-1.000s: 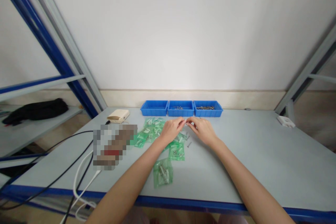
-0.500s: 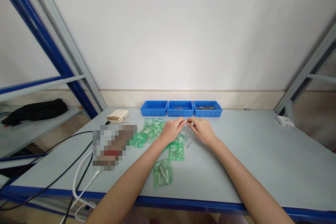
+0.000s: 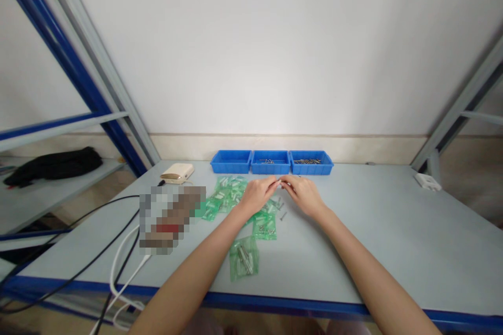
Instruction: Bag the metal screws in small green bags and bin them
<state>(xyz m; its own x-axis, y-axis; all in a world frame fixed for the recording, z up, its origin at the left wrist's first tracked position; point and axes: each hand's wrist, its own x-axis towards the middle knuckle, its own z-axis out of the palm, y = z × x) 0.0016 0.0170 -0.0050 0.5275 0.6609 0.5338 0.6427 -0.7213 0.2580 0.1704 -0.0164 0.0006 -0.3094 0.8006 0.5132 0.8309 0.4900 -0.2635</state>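
Fingers of the left hand (image 3: 257, 192) and right hand (image 3: 302, 193) pinch a small white piece (image 3: 279, 182) between them, above the table (image 3: 377, 230), just near of three blue bins (image 3: 271, 168); green packets (image 3: 231, 193) lie to the left, a loose screw (image 3: 283, 215) near the right hand, and one packet of hardware (image 3: 244, 258) sits nearer

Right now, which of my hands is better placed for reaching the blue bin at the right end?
Right, I would judge. The right hand is just in front of the right-end bin; the left hand is farther left. Both seem to pinch a small white piece.
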